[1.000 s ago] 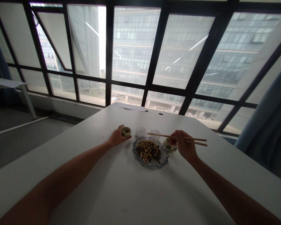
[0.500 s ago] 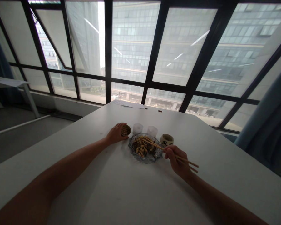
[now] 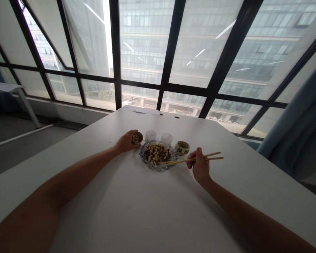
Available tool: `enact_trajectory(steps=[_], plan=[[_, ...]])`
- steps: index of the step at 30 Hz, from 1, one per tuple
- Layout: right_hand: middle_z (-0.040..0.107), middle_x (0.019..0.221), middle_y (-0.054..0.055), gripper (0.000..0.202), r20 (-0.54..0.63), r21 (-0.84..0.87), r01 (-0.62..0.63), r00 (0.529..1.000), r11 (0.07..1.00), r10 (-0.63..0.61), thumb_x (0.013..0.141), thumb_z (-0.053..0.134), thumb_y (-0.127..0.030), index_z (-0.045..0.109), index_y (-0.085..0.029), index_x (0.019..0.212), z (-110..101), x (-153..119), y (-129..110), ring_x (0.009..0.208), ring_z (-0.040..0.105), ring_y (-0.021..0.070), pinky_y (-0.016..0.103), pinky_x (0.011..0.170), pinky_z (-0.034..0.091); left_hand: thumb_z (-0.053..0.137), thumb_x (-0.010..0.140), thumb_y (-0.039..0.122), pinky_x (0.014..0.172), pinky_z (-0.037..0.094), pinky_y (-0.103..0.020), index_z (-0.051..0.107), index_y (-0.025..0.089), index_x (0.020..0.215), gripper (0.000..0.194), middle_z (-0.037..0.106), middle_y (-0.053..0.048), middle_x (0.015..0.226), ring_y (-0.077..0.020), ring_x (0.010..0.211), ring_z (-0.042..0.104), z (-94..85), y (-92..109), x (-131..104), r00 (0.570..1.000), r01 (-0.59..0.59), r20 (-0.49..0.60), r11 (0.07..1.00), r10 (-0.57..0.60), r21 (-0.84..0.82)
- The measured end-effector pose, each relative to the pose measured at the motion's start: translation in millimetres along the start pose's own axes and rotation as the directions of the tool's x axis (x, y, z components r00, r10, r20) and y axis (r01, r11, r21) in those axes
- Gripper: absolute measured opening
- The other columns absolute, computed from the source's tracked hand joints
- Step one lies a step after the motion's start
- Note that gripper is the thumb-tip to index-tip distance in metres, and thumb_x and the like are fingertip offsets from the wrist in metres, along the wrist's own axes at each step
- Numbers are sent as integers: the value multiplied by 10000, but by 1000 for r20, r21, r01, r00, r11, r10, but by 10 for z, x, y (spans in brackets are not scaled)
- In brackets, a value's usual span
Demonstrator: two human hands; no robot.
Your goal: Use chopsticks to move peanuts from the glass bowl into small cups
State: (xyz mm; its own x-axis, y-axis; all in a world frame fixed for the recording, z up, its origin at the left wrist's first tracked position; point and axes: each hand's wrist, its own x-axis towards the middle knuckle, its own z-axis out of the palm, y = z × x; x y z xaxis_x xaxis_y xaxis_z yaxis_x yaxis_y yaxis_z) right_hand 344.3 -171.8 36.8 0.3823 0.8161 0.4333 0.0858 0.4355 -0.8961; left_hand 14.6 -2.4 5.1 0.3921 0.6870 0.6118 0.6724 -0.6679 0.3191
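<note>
In the head view, the right hand (image 3: 201,165) gripped chopsticks (image 3: 180,161) whose tips had shifted from the far part of the nut-like pieces (image 3: 155,152) to the near side of the clear dish (image 3: 158,168) — whether they pinched anything could not be told. The left hand (image 3: 125,142) still clasped a tilted small cup (image 3: 137,137) beside the dish on the worktop (image 3: 137,211); picking seemed unfinished.

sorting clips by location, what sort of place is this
Probably an office or similar workroom: a plain white table, large dark-framed windows facing a multi-storey building, and a blue curtain.
</note>
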Motion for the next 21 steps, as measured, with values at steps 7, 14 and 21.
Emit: enact_trajectory(steps=[7,14,21], plan=[[576,469,1,507,340,-181,108,940,977,-41,823,646,-684,608,-221,619,64,-170,-97,367,478,124,254,359,380,748,714,508,1073,480,-466,459,191,1385,797,587,-142,1353,-318,1233,599,-5,10,7,1000,26,-2,1000,-26,-14],[673,579,26,436,237,-216,148,967,965,-96,838,667,-631,660,-210,724,-24,-101,81,413,538,129,249,382,427,749,711,493,1081,475,-466,466,198,1379,783,588,-139,1356,-322,1248,591,-35,25,7,999,34,3,999,-34,-9],[652,500,23,519,20,-8,-72,997,997,72,747,719,-691,584,-202,640,5,-35,37,333,496,109,225,309,380,740,712,526,1055,494,-468,472,182,1367,787,592,-152,1348,-328,1221,611,-19,9,0,1000,15,-9,999,-16,-28]])
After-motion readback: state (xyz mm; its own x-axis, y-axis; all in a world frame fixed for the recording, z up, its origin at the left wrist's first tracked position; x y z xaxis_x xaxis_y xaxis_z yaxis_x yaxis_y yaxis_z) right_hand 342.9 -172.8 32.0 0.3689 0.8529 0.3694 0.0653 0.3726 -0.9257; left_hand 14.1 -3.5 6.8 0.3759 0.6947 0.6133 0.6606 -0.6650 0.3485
